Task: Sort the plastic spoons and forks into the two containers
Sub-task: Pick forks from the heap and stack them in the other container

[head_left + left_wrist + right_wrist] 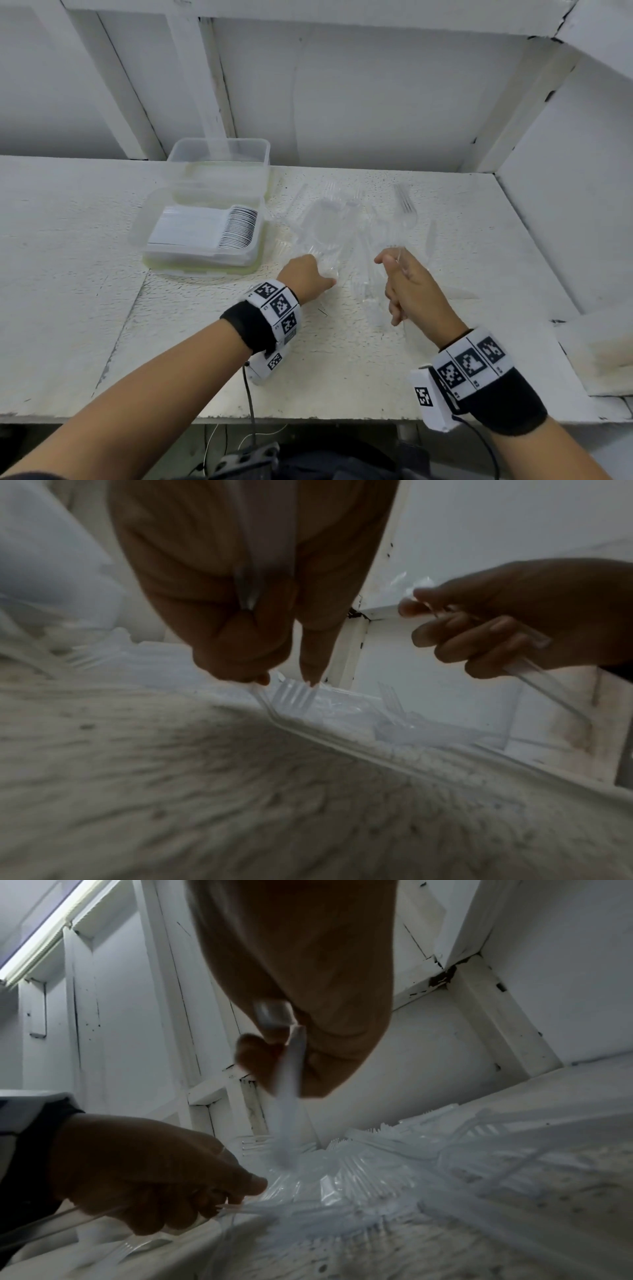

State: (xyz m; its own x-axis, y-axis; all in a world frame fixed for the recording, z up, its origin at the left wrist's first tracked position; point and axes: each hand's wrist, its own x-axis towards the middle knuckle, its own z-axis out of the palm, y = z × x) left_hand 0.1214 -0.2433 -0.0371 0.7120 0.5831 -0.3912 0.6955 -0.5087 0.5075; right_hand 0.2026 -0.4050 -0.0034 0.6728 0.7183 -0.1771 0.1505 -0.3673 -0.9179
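Note:
A loose pile of clear plastic forks and spoons (342, 222) lies mid-table. My left hand (317, 272) is at its near edge, curled round clear forks; the left wrist view shows fork tines (294, 696) at my fingertips and a handle running through the palm. My right hand (394, 265) hovers right of the pile and grips a few clear utensils (289, 1096) that hang down towards it; fork or spoon is not clear. Back left, the near clear container (150, 222) holds a stacked row of spoons, and the far container (219, 150) looks empty.
The white table (68, 274) ends at a front edge near me, with a back wall and slanted white frame beams behind. A side panel (565, 222) closes the right. More clear forks (404, 198) lie scattered right of the pile.

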